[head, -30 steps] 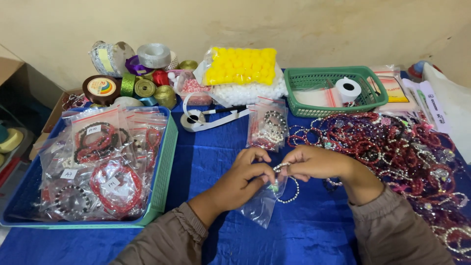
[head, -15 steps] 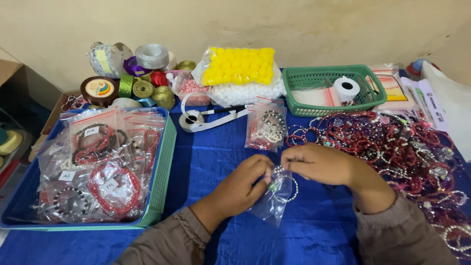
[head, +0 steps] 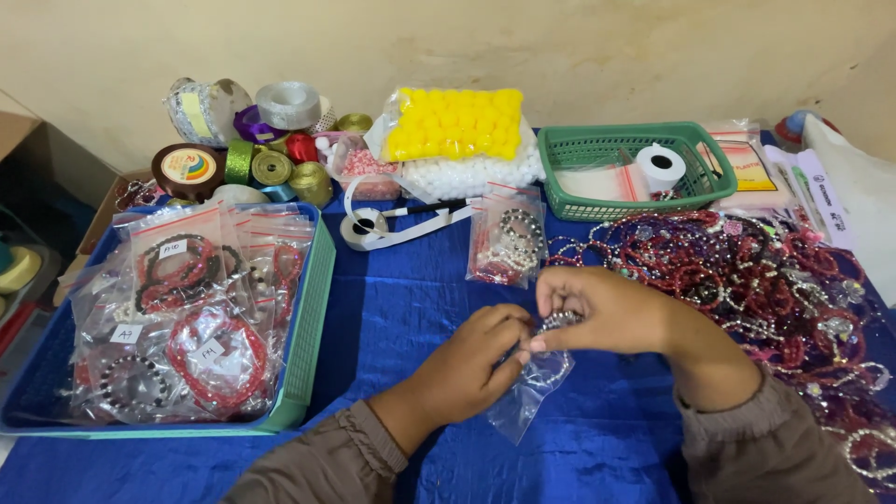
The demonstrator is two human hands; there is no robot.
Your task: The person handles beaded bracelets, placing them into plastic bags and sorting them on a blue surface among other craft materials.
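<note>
Working at the middle of the bench (head: 392,308), which was covered with a blue cloth, the person's two hands met over a small clear plastic bag (head: 527,397). The left hand (head: 467,359) pinched the bag's mouth between thumb and fingers, closed narrowly on the plastic, while the right hand (head: 602,308) held a silvery bead bracelet (head: 557,322) in its fingertips just at that mouth. The bag's lower end lay on the cloth, and the bracelet appeared to be partly inside it, though how far could not be told. The step in hand was judged to be the bagging of one bracelet; the next move would call for the mouth to be kept open while the beads were eased fully in. To the right lay a heap of loose bracelets (head: 747,280), mostly red and pink, and just beyond the hands a filled bag of bracelets (head: 507,245). A blue tray (head: 303,327) of bagged bracelets stood at the left. A green basket (head: 611,145) and ribbon spools (head: 271,163) stood near the wall.
</note>
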